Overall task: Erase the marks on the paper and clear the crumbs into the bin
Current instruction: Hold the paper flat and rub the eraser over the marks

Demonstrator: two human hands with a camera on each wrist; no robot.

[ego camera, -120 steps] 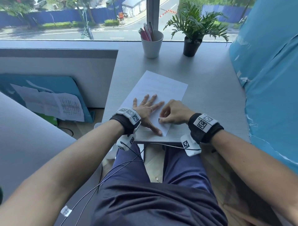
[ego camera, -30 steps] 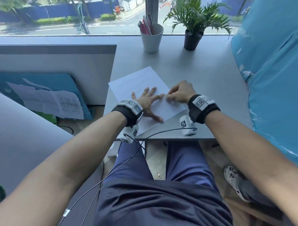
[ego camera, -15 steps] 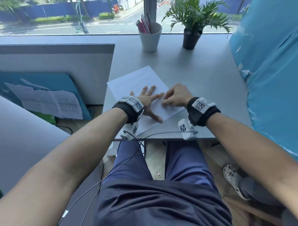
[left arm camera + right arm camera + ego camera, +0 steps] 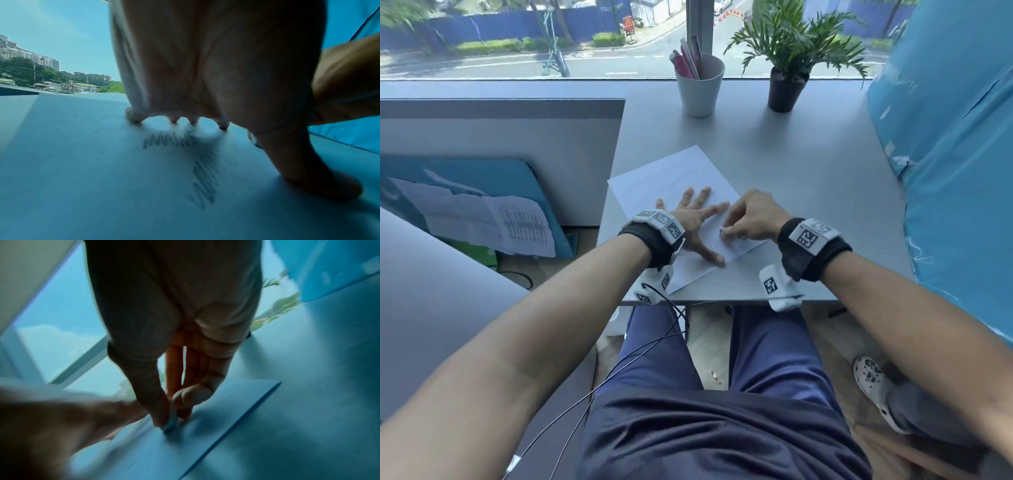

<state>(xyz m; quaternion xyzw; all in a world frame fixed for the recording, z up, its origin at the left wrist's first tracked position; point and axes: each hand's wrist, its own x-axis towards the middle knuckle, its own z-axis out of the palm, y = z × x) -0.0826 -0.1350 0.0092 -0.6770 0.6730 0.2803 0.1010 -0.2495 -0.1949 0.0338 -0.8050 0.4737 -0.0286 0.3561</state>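
At frame centre the left hand (image 4: 690,219) lies splayed flat, pinning the paper (image 4: 671,178) to the counter (image 4: 808,164), pencil scribbles (image 4: 205,175) beneath its palm, just left of the eraser (image 4: 170,423) pinched in the right hand (image 4: 751,217).

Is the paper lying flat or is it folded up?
Flat. The paper lies spread on the desk, with the left hand pressing it down, fingers splayed. No fold shows.

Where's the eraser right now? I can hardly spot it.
The small pale eraser is pinched in the right hand, its tip pressed on the white paper sheet, just right of the left hand spread flat on that sheet.
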